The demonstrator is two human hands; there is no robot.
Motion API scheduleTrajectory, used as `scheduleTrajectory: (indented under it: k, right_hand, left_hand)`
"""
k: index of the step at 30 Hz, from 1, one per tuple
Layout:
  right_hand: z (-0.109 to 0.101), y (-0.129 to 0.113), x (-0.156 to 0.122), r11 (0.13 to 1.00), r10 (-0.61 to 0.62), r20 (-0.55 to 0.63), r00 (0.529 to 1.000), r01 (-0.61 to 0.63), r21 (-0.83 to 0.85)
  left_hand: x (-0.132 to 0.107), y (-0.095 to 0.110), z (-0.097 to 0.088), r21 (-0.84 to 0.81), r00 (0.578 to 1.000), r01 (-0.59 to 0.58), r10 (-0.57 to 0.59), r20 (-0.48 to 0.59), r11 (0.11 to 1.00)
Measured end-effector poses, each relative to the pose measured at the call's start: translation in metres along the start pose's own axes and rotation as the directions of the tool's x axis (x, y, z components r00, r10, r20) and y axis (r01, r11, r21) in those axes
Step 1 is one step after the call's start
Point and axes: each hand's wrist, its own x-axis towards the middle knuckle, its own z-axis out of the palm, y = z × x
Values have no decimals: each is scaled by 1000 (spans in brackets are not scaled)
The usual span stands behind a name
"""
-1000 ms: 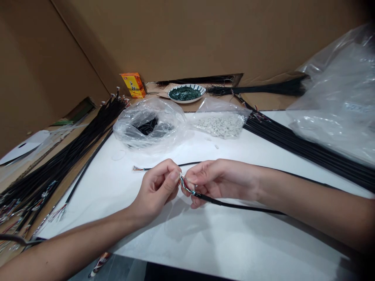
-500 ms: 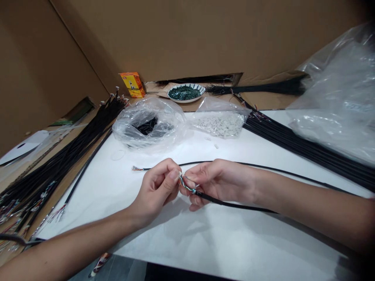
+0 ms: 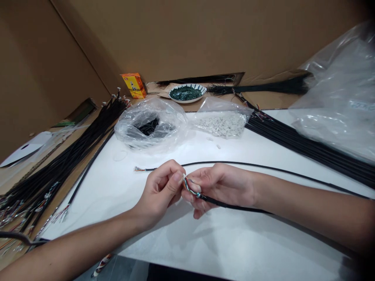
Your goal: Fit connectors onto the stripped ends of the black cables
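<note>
Both hands meet over the middle of the white sheet (image 3: pixel 234 249). My right hand (image 3: pixel 219 187) pinches the end of a black cable (image 3: pixel 234 207), where thin coloured wires (image 3: pixel 191 188) stick out of the jacket. My left hand (image 3: pixel 161 191) is closed in a pinch at the tips of those wires, on something small and white that I cannot make out. The cable runs off to the right under my right forearm. A second black cable (image 3: pixel 263 167) with bare coloured ends lies on the sheet just behind my hands.
A clear bag with black parts (image 3: pixel 150 127) and a bag of small white connectors (image 3: pixel 221 123) lie behind. Bundles of black cables (image 3: pixel 58 168) run along the left, with more cables (image 3: pixel 307 146) on the right. Also here: a dish of green bits (image 3: pixel 186 93), an orange box (image 3: pixel 133 85), large plastic bags (image 3: pixel 336 101).
Both hands shifted slightly right and down, staying pinched together at the wire ends. The view moved a little.
</note>
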Motion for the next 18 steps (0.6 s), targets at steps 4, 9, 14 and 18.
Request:
scheduleTrajectory:
  k: [4, 9, 14, 18]
  right_hand:
    - [-1, 0, 0, 1000, 4, 13, 1000, -4, 3]
    - [-2, 1, 1, 1000, 3, 14, 1000, -3, 6]
    - [-3, 2, 1, 1000, 0, 4, 1000, 0, 12]
    - [-2, 3, 1, 1000, -10, 0, 1000, 10, 3]
  left_hand:
    - [1, 2, 2, -11, 1000, -14, 15, 17, 1000]
    - [2, 2, 1, -9, 1000, -18, 18, 20, 1000]
    - [2, -1, 0, -26, 999, -25, 25, 22, 999]
    - [2, -1, -1, -23, 1000, -17, 17, 15, 1000]
